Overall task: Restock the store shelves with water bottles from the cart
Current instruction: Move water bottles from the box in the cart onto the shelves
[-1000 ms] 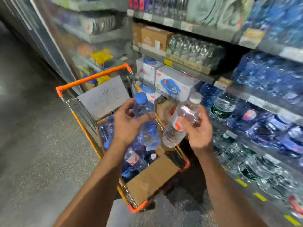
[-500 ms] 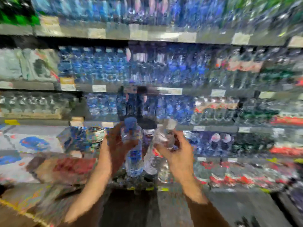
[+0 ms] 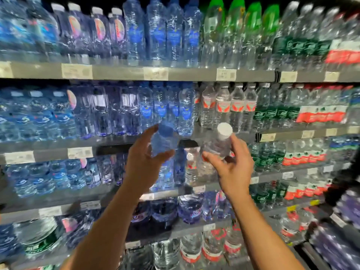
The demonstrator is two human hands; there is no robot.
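Now both hands full: left hand (image 3: 143, 162) grips blue-capped clear plastic bottle (image 3: 164, 141), right hand (image 3: 232, 168) white-capped one (image 3: 221, 142). Best match each to like-labelled rows just above, upright.

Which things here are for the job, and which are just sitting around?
For the job:
left hand, holding the blue-capped bottle
right hand, holding the white-capped bottle
shelf edge in front of them

Just sitting there:
green bottles on the top shelf
red-labelled bottles
price tags
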